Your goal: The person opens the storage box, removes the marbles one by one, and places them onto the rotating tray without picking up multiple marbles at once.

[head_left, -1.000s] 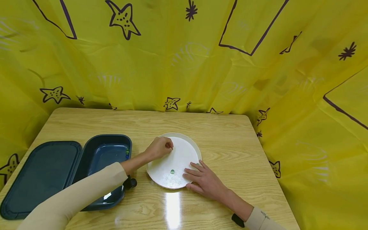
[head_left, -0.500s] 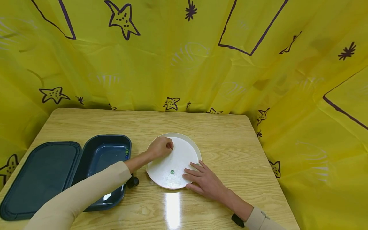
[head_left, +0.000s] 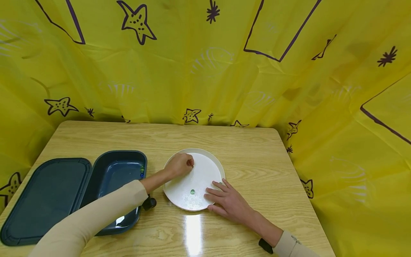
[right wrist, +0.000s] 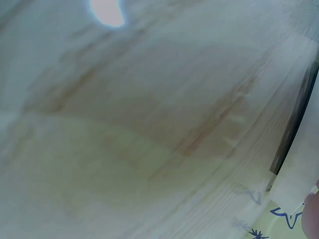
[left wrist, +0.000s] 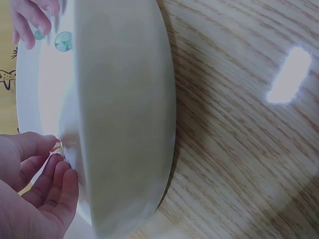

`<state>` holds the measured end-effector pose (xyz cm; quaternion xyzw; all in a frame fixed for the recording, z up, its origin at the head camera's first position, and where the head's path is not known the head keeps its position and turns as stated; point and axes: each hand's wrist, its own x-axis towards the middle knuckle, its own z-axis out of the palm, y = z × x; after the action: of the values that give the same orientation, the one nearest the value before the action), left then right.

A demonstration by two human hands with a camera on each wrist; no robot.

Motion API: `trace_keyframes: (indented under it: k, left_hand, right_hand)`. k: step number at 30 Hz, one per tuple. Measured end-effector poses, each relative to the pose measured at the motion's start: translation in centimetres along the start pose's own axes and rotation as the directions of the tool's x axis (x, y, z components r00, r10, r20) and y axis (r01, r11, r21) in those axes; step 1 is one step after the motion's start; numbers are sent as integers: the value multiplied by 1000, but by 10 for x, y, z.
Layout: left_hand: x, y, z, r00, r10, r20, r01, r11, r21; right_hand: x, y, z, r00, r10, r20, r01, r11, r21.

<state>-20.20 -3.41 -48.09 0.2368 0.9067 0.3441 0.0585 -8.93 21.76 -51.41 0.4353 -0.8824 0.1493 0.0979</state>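
A round white tray with a raised rim (head_left: 210, 154) lies on the wooden table. Over its left part, my left hand (head_left: 178, 166) pinches a small clear marble (left wrist: 58, 147) with an orange-yellow swirl between thumb and fingertips. My right hand (head_left: 232, 202) rests at the tray's right rim, fingers spread and nearly straight. A green marble (head_left: 192, 191) sits on the tray between the hands. The left wrist view shows a second green marble (left wrist: 39, 35) close to the right hand's fingers, partly hidden by them. The right wrist view shows mostly blurred table.
Left of the tray stands a dark blue rectangular container (head_left: 123, 169) with several green and blue marbles (head_left: 142, 171) along its right wall. Its matching lid (head_left: 48, 196) lies flat beside it. A yellow patterned curtain (head_left: 179, 71) hangs behind and to the right of the table (head_left: 257, 153).
The left forearm and sleeve have shifted slightly right, while the left hand stays in nearly the same pinch over the tray. The right hand and the marbles on the tray have not moved.
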Motion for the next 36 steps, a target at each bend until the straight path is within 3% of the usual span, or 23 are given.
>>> trace_keyframes:
  k: [6,15,27,36]
  left_hand:
    - [-1,0,-4,1000,5,-12,-6,999,-36]
    - [-12,-1,-22,999,0,-47,-6,991,-136]
    - [-47,1,-63,997,-54,-58,39,971,-238]
    - [-80,-12,-92,989,-111,-101,87,973,-212]
  right_hand:
    - [0,1,1,1000,-4,-2,4,1000,12]
    - [0,1,0,1000,-4,-2,4,1000,8]
    - [-1,1,0,1000,0,-9,0,1000,13]
    - [0,1,1,1000,-3,-18,3,1000,18]
